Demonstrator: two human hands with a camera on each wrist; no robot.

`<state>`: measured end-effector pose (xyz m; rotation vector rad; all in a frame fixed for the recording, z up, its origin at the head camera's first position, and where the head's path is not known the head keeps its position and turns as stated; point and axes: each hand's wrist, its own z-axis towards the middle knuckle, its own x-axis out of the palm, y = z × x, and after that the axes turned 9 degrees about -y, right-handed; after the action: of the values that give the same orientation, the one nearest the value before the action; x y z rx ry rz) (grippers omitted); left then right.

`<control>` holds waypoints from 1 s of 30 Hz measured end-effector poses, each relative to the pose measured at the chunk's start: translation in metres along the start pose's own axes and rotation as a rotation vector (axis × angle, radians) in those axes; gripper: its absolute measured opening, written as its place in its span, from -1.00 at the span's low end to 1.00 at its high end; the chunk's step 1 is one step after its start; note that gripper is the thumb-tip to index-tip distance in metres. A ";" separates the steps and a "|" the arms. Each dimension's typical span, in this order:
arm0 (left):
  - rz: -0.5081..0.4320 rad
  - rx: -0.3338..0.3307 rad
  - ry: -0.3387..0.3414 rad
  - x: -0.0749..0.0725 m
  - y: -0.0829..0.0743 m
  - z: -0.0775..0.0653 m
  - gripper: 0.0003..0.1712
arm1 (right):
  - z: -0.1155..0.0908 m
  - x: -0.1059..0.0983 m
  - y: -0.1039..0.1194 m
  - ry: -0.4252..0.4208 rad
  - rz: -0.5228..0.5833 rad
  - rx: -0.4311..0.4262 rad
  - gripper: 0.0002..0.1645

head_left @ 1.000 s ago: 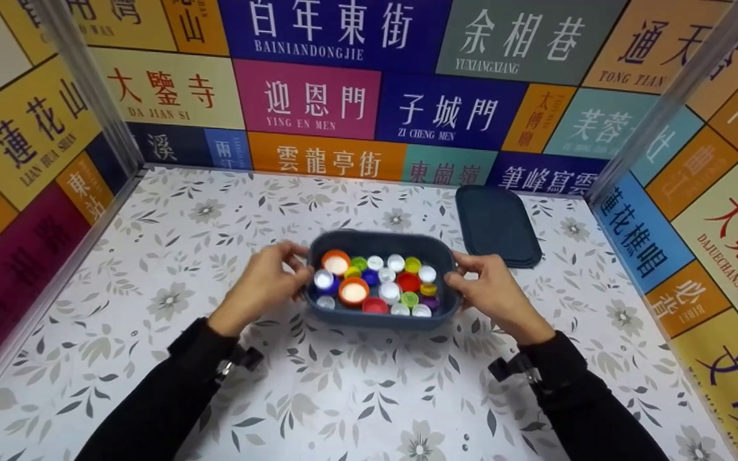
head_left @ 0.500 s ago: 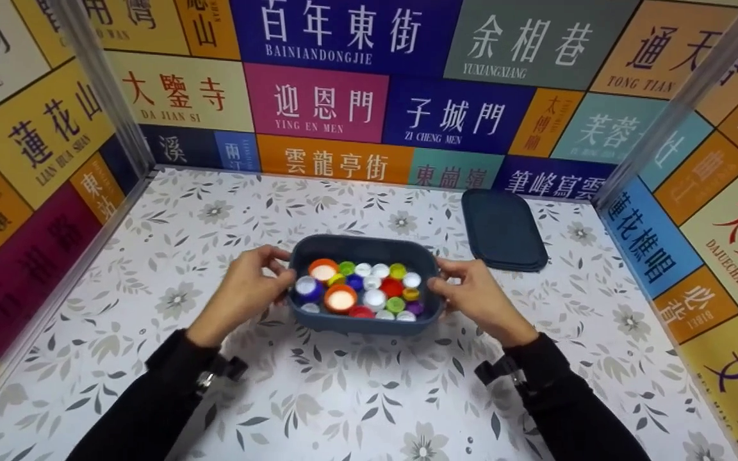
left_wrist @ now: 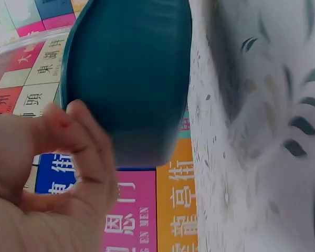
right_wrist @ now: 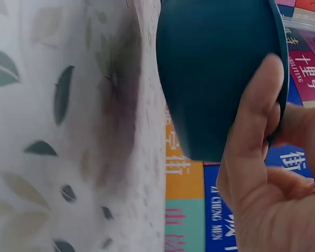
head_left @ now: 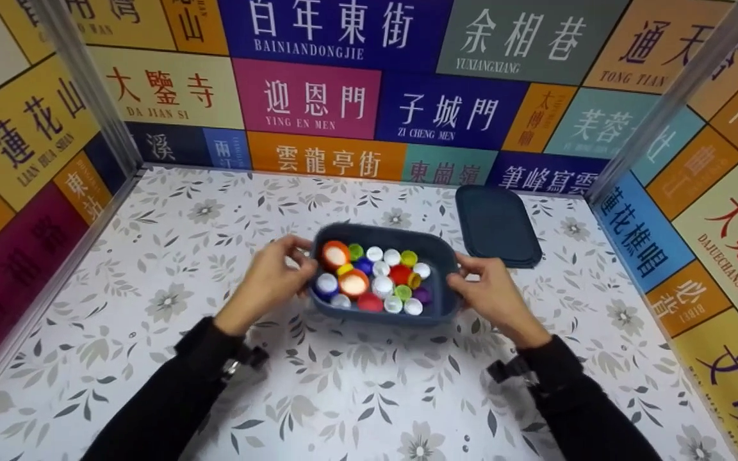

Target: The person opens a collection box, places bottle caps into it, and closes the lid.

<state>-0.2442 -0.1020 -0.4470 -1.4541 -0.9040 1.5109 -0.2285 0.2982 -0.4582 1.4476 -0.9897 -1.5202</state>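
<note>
Between the two hands is a dark blue-grey plastic box [head_left: 401, 317] without its lid, raised off the table and a little tilted in the head view. Inside lie many bottle caps [head_left: 382, 286] in white, orange, red, green, yellow, blue and purple, in a loose layer. The left hand [head_left: 273, 275] pinches the box's left end at the rim. At the opposite end the right hand [head_left: 491, 288] holds the rim, thumb on top, with fingers [right_wrist: 252, 115] against the outer wall in the right wrist view. Both wrist views show the outside of the box but not the caps.
A dark lid [head_left: 498, 225] lies flat on the table at the back right. The flower-patterned tabletop [head_left: 343, 390] spreads around the box. Panels with printed characters [head_left: 308, 96] stand at the back and both sides.
The box went left and then back right, carried by both hands. Its left end is now higher, and the caps have shifted inside, the bare patch at the right end having grown.
</note>
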 end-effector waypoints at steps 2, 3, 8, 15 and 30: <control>0.017 -0.004 0.068 0.001 0.002 0.002 -0.53 | -0.001 -0.004 0.002 -0.017 -0.014 0.026 -0.23; 0.024 -0.013 0.100 0.001 0.003 0.002 -0.52 | -0.001 -0.006 0.002 -0.018 -0.021 0.036 -0.22; 0.030 -0.020 0.072 -0.002 0.007 0.000 -0.53 | 0.002 -0.002 0.002 0.023 -0.023 0.030 -0.22; 0.062 -0.039 0.056 -0.002 0.017 0.002 -0.53 | 0.008 0.004 -0.003 0.018 -0.007 0.058 -0.21; 0.091 -0.099 0.028 -0.001 0.032 0.015 -0.51 | 0.024 0.016 -0.013 0.074 0.055 0.096 -0.14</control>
<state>-0.2615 -0.1149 -0.4753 -1.6030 -0.9174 1.5267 -0.2530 0.2883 -0.4756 1.5199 -1.0619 -1.3860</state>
